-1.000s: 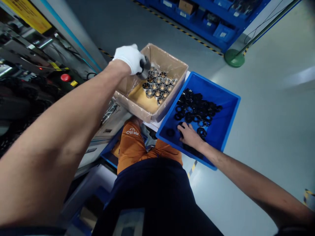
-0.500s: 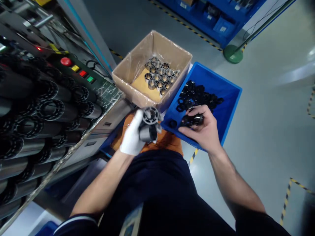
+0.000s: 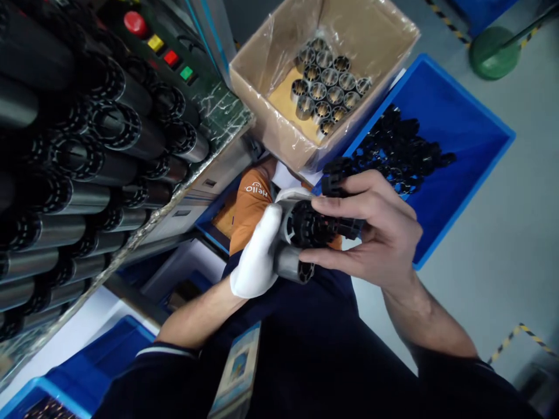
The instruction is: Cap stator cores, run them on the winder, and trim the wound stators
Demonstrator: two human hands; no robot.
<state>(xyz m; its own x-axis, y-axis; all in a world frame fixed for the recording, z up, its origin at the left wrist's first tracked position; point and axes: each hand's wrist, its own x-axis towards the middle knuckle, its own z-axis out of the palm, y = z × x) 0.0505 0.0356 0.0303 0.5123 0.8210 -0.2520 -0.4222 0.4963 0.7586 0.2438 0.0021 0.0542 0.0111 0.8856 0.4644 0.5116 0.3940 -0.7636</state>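
My left hand (image 3: 255,256), in a white glove, is closed around metal stator cores (image 3: 288,262), slotted grey cylinders. My bare right hand (image 3: 384,233) grips several black plastic end caps. Its thumb and fingers hold one black end cap (image 3: 308,224) against the open end of a core; how far it sits inside is hidden. Another black end cap (image 3: 334,174) sticks out above the right fingers. More bare cores (image 3: 329,93) stand upright in the cardboard box (image 3: 279,131). Loose black end caps (image 3: 404,154) lie heaped in the blue bin (image 3: 471,125).
On the left, a bench holds stacked metal cylinders with black ends (image 3: 82,195), near a red push button (image 3: 135,24) and smaller coloured buttons. A blue tray (image 3: 74,378) is at lower left. A green round stand base (image 3: 493,52) is on the floor.
My right hand has come out of the blue bin with black end caps and moved left to the cores. The hands now meet. The view has shifted closer.
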